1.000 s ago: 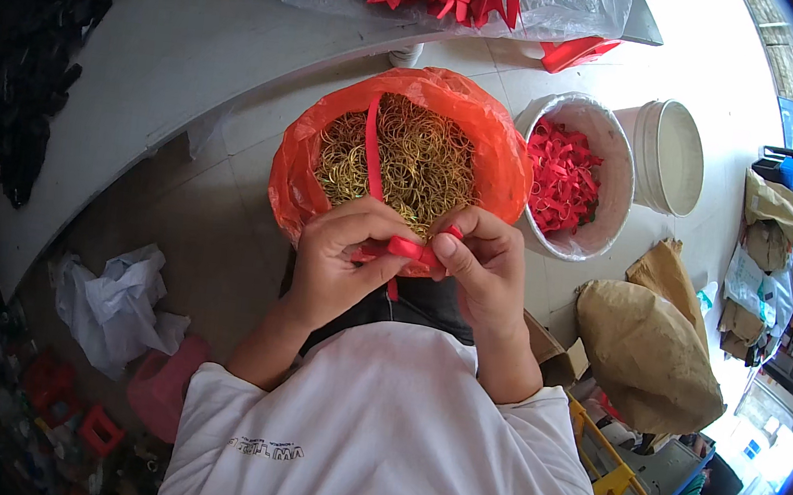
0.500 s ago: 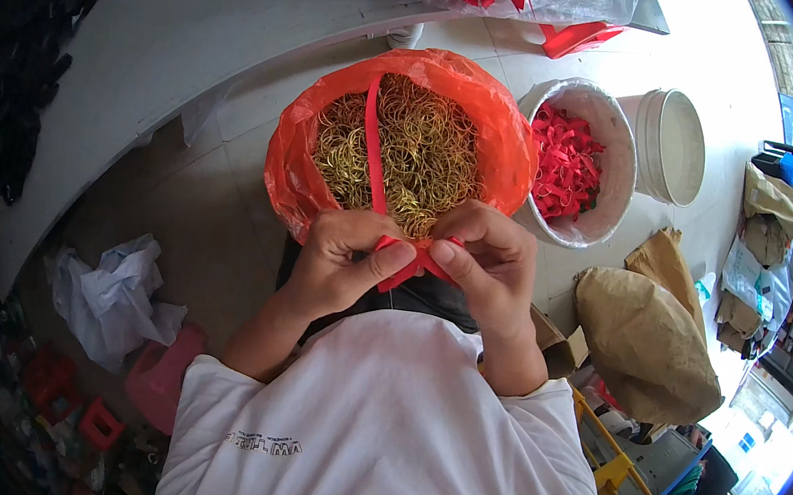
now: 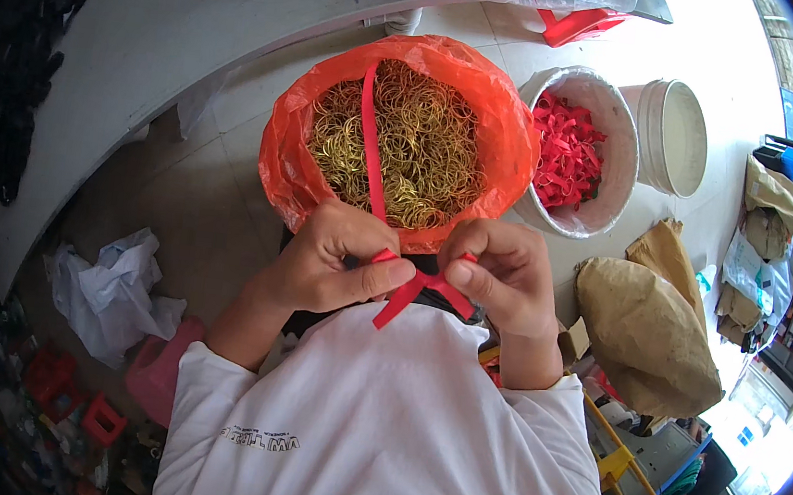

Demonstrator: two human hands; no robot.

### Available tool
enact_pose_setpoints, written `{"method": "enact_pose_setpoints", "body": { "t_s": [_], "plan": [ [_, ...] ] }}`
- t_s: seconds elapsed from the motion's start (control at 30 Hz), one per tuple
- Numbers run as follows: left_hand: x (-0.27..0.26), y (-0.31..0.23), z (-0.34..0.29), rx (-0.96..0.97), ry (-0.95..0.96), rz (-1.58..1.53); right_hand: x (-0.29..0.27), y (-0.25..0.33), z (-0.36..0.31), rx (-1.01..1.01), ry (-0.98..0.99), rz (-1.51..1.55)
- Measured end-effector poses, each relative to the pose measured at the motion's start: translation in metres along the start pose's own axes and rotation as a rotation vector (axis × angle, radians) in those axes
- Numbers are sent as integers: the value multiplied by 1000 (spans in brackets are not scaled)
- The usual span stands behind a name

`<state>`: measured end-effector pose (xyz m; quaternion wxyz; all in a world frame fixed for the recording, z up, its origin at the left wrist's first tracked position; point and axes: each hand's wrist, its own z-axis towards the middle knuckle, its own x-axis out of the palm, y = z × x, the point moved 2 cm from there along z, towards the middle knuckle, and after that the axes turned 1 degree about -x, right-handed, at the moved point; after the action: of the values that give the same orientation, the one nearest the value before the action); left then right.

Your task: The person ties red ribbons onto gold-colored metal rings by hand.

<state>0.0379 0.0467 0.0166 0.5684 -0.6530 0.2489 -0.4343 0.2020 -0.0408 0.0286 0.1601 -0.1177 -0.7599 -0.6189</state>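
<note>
Between my hands, just in front of my chest, is a red ribbon bow (image 3: 400, 303) with its two tails hanging apart. My left hand (image 3: 342, 256) pinches its left side between thumb and fingers. On the other side, my right hand (image 3: 506, 276) pinches the right loop the same way. Beyond them, a bag of orange-red plastic (image 3: 279, 153) stands open, full of thin gold-coloured rings (image 3: 427, 144). A long red ribbon strip (image 3: 372, 143) lies across the rings and runs down behind my left hand; whether it joins the bow, I cannot tell.
A white bucket (image 3: 629, 166) of red ribbon pieces stands right of the bag, beside another pale bucket (image 3: 649, 129). A grey-white table (image 3: 148, 38) curves along the far left. Brown paper sacks (image 3: 648, 337) sit at the right, crumpled white plastic (image 3: 111, 295) at the left.
Both hands have come closer to my chest and drawn slightly apart. The bow's tails now show more fully below my fingers, and the view has shifted slightly.
</note>
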Motion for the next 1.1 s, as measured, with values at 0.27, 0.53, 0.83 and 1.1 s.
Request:
{"method": "enact_pose_setpoints", "body": {
  "t_s": [0.27, 0.53, 0.83, 1.1],
  "plan": [
    [9, 18, -6, -43, -29, 48, -7, -9, -4, 22, -7, -93],
    [-35, 26, -8, 31, -526, 674, -133, 24, -34, -226, -1028, -1038],
    [-38, 29, 43, -34, -723, 1335, -21, -5, 49, -487, -544, -1194],
    [-43, 31, 43, -112, -749, 1162, -8, -23, 76, -325, -423, -991]
  ]
}}
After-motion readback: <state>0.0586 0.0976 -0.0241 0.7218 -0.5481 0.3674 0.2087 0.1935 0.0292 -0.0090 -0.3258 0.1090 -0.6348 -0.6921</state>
